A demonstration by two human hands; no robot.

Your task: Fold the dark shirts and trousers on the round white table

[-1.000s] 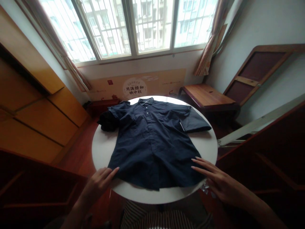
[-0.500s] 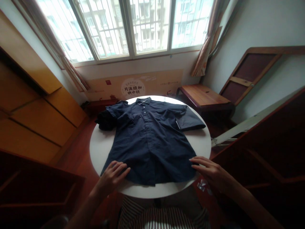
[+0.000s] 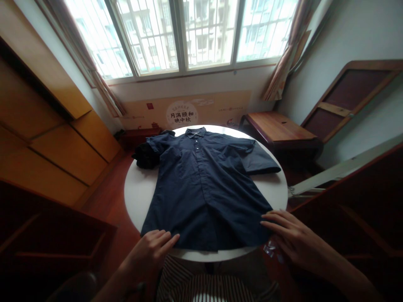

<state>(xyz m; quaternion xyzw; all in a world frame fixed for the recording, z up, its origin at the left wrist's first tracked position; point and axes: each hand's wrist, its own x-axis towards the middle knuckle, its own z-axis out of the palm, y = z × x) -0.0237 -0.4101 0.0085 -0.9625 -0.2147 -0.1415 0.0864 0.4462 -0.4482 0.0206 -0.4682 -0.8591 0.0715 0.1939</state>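
The left hand (image 3: 155, 248) and right hand (image 3: 288, 231) touch a navy short-sleeved shirt (image 3: 201, 184) at its lower corners; whether they pinch it is unclear. Lightly wrinkled, pale-buttoned, it lies front up, collar farthest, on a round white table (image 3: 137, 195).

A barred window (image 3: 210, 35) sits between curtains (image 3: 280, 73), above a printed banner (image 3: 208, 110). A low wooden table (image 3: 277, 127) stands right, orange cabinets (image 3: 64, 144) left.
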